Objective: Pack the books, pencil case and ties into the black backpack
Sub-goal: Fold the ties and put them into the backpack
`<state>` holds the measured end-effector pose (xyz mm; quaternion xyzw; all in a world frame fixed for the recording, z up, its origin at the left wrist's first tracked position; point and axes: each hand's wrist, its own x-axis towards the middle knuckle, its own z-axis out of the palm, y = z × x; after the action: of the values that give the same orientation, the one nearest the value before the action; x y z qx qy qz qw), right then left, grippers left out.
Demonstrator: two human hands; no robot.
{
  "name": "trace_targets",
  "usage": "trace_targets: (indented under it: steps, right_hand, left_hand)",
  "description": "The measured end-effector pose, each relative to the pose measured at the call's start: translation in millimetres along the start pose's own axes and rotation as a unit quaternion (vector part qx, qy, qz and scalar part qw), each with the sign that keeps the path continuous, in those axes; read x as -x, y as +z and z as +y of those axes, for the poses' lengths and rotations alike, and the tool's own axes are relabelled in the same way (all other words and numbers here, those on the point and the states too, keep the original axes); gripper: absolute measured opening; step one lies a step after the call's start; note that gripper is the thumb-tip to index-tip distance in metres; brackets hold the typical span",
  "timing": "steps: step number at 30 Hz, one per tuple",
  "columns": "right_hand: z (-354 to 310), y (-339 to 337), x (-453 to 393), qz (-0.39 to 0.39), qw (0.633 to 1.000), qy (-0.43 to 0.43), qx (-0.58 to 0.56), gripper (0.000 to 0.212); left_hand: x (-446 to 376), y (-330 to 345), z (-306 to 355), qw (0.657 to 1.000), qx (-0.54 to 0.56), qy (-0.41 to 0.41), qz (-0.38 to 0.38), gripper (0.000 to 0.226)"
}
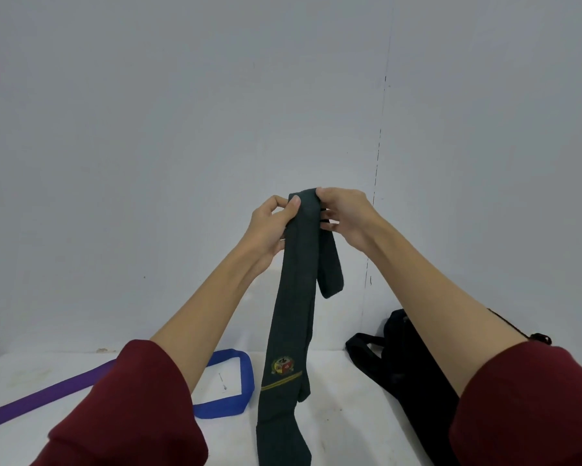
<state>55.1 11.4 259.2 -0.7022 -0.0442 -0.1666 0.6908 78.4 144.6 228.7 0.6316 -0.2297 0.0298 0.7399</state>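
A dark green tie (294, 297) with a gold crest near its lower end hangs folded over in the air, its wide end trailing down to the white table (343, 415). My left hand (271, 230) and my right hand (345, 218) both pinch the fold at the top, one on each side. A short narrow end dangles on the right under my right hand. The black backpack (407, 368) lies on the table at the right, partly hidden by my right forearm. No books or pencil case are in view.
A purple tie (44, 395) stretches across the table at the left. A blue tie (236, 388) lies looped beside it, left of the green tie. A grey wall rises behind the table.
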Motion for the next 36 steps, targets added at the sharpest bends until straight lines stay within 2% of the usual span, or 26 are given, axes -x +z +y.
trace_targets:
  steps: [2,4,7,11,15,18,21,26,32,36]
  right_hand:
    - [3.7,0.6,0.9,-0.007,1.0,-0.001,0.009,0.016]
    - [7.4,0.0,-0.3,-0.025,0.999,0.007,0.023,0.032]
    - [12.6,-0.5,0.1,-0.046,0.998,0.014,0.043,0.053]
    - [20.2,-0.5,7.2,-0.061,0.995,0.002,0.084,0.04]
    - [23.3,4.4,13.3,-0.057,0.976,-0.024,0.211,0.046]
    - [24.5,8.1,10.8,-0.021,0.961,-0.063,0.268,0.043]
    - [22.0,10.1,7.5,0.028,0.926,-0.109,0.359,0.053]
    - [14.0,13.5,-1.7,0.043,0.966,-0.099,0.233,0.053]
    - [9.6,10.5,-10.3,0.063,0.964,-0.108,0.233,0.054]
    - [12.7,7.3,-11.6,0.064,0.967,-0.098,0.228,0.042]
  left_hand:
    - [1.2,-0.6,2.2,0.997,0.05,-0.042,-0.033,0.022]
    - [1.0,-1.9,2.0,0.994,0.06,-0.077,-0.055,0.022]
    - [-0.9,-3.0,-0.1,0.994,0.055,-0.09,-0.024,0.022]
    - [-4.6,-1.4,-1.6,0.995,0.039,-0.064,0.059,0.021]
    - [-8.0,0.1,-5.4,0.992,-0.025,-0.026,0.124,0.022]
    - [-7.2,-1.1,-9.9,0.992,-0.037,-0.023,0.121,0.025]
    - [-2.6,-3.4,-15.0,0.996,-0.024,-0.031,0.083,0.027]
    - [9.5,-3.2,-20.2,0.997,0.055,-0.05,-0.011,0.027]
    - [13.4,-0.9,-25.5,0.996,0.078,-0.047,0.001,0.025]
    - [12.1,2.5,-22.1,0.99,0.128,-0.046,0.024,0.033]
